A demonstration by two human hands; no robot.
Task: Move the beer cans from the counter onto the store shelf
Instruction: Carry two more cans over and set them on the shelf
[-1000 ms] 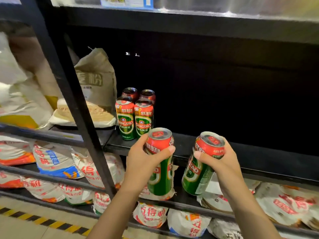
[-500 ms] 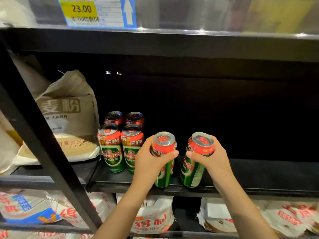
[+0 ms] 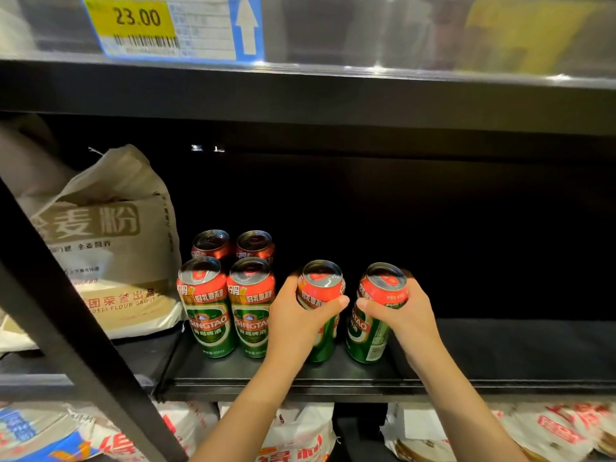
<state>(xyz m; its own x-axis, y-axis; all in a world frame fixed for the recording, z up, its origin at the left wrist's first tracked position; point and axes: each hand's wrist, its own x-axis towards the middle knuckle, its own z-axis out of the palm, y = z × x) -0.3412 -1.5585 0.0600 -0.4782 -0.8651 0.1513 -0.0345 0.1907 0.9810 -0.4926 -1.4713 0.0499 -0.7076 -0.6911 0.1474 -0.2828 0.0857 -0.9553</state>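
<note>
L hand (image 3: 296, 323) wraps one beer can (image 3: 320, 296), R hand (image 3: 405, 316) wraps another can (image 3: 383, 295); both stand on shelf (image 3: 333, 378), just right of four cans (image 3: 230, 295). Push both back evenly, then let go w/o tipping.

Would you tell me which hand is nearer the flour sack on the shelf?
Left. The left hand grips a can just past the standing cans beside the flour sack; the right hand is farther right.

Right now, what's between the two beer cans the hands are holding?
In the head view, only the thumb tips nearly meet between the left-hand red-and-green beer can and the right-hand red-and-green beer can; lower down, just bare black metal shelf.
</note>
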